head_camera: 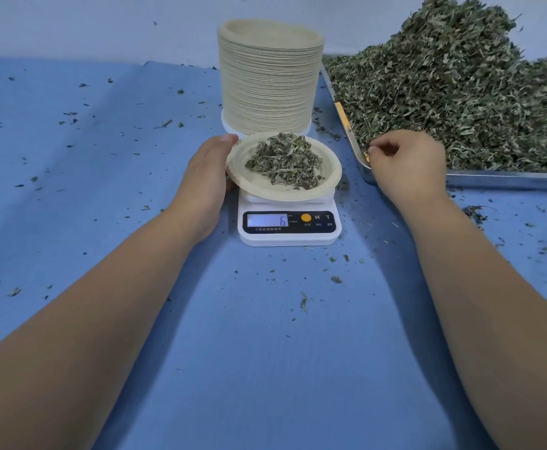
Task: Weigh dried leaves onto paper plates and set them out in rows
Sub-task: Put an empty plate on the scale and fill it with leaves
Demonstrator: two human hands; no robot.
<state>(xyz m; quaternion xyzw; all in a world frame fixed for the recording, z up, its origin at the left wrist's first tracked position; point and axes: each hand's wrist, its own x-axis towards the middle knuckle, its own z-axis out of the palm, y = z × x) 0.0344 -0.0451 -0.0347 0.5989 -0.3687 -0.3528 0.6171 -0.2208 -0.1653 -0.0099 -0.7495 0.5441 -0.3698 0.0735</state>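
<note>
The paper plate [285,194] sits on the platform of the scale [290,237] at the centre of the surface [265,352], carrying a portion of dried leaves [285,159] mounded in its well; the display [267,219] reads 6. The left hand [205,177] holds the plate at its left rim, thumb on the upper edge, with the fingers out of sight beneath. The right hand [408,164] rests at the near corner of the tray [493,180], well apart from the plate, fingers curled against the thumb; whether it pinches any leaves cannot be determined. The bulk heap of leaves [460,92] fills the tray, and the stack of plates [267,82] stands directly behind the scale. Loose fragments [304,302] lie scattered over the surface. Handling: the loaded plate is judged very light, and the thin paper rim is likely to flex if taken at a single point. The portion is loose and unbound and will slide or spill if the plate tilts or is jerked. Support the plate from below with the fingers, thumb on the rim, and keep it level during transfer. Take hold at the bare rim, not over the mound. Leaves are brittle; pinch small amounts lightly when adjusting the weight
</note>
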